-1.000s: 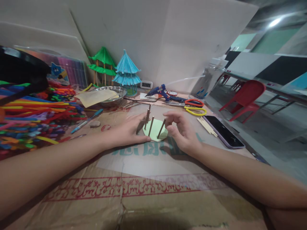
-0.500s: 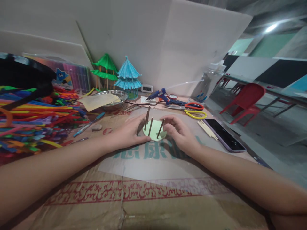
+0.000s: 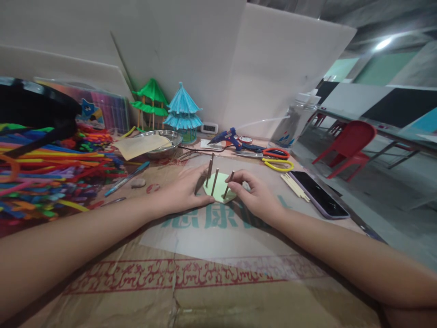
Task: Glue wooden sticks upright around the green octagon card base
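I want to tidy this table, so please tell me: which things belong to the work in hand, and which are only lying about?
In the work:
pale green base, left hand at its edge
brown sticks standing on it, right hand at one
glue gun, perhaps, as a tool

Lying about, it seems:
phone
pen
marker case

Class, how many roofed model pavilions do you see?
2. The green pavilion stands behind the metal bowl; the blue pavilion stands right of the green one. Others could be hidden from view.
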Demonstrator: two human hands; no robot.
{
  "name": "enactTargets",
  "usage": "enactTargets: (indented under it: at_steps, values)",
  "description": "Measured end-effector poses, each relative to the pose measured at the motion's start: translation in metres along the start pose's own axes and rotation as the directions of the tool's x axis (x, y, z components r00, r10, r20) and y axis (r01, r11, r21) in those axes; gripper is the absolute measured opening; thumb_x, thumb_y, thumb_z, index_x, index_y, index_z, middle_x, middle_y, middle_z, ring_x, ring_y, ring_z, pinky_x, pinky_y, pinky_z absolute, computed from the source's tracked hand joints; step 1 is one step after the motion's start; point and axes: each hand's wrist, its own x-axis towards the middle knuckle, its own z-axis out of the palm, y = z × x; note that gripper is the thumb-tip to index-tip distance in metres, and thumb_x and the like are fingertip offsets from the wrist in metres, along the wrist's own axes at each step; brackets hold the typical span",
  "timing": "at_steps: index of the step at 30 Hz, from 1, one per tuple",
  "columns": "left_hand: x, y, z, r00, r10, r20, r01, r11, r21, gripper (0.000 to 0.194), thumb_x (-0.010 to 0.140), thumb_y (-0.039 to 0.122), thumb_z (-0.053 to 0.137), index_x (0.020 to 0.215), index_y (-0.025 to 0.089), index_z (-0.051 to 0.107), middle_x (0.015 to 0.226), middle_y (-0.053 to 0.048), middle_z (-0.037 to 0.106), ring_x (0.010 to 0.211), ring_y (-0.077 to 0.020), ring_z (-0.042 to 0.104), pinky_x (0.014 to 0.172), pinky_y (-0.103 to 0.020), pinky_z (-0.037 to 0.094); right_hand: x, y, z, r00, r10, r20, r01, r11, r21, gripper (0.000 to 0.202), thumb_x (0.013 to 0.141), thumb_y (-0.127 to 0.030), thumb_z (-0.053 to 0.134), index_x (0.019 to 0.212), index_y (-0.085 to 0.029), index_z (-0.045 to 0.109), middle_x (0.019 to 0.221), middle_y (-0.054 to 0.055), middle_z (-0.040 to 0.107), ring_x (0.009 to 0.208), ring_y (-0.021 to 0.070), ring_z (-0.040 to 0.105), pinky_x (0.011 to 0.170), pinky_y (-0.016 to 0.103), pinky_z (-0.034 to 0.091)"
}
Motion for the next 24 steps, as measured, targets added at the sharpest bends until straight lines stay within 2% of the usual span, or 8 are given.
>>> enactTargets:
  at_steps: [3,11,17,21,24]
  values:
    - [-0.001,-0.001,0.001,1.000,-0.008,0.004,0.008,1.000,0.012,0.075,0.086,0.049,0.071,0.148,0.023,0.037,0.149,-0.012,0.052,0.135,-0.0332,0.050,0.114,-0.048,0.040,0.000,-0.001,0.000,1.000,0.012,0.005,-0.012,1.000,-0.003,0.011,0.092,-0.029,0.058,0.087,-0.020,0.061,0.079,0.002,0.067,0.073,0.0163,0.063,0.070,0.030,0.050]
    - [0.001,0.000,0.001,1.000,-0.013,0.003,0.013,1.000,0.012,0.072,0.085,0.052,0.071,0.144,0.022,0.041,0.144,-0.013,0.056,0.130,-0.0336,0.054,0.109,-0.049,0.043,0.000,0.000,0.000,1.000,0.013,0.023,-0.013,1.000,-0.006,0.012,0.092,-0.029,0.058,0.085,-0.020,0.060,0.078,0.001,0.067,0.073,0.0160,0.062,0.070,0.030,0.050]
    - [0.000,0.000,0.000,0.999,-0.034,-0.004,0.034,0.999,0.011,0.070,0.084,0.052,0.072,0.142,0.024,0.046,0.141,-0.013,0.058,0.129,-0.0359,0.055,0.108,-0.053,0.045,0.000,0.001,0.000,0.999,0.011,0.041,-0.012,0.999,0.032,0.011,0.092,-0.030,0.058,0.096,-0.020,0.060,0.079,0.001,0.065,0.073,0.0163,0.060,0.069,0.030,0.050]
    - [0.000,-0.001,0.000,0.999,-0.037,0.003,0.037,0.999,0.012,0.076,0.084,0.049,0.072,0.148,0.025,0.039,0.147,-0.013,0.055,0.133,-0.0356,0.053,0.111,-0.053,0.043,-0.002,0.003,-0.001,0.999,0.040,0.033,-0.042,0.997,0.062,0.020,0.097,-0.037,0.054,0.103,-0.019,0.060,0.084,0.003,0.064,0.077,0.0176,0.060,0.073,0.032,0.050]
    - [0.000,-0.001,0.001,1.000,-0.026,0.013,0.025,0.999,0.027,0.080,0.086,0.051,0.070,0.152,0.024,0.035,0.155,-0.014,0.048,0.140,-0.0355,0.047,0.116,-0.053,0.039,-0.001,0.009,-0.002,0.998,0.060,-0.025,-0.057,0.993,0.100,0.024,0.100,-0.040,0.051,0.109,-0.020,0.059,0.096,0.005,0.066,0.087,0.0188,0.062,0.077,0.032,0.050]
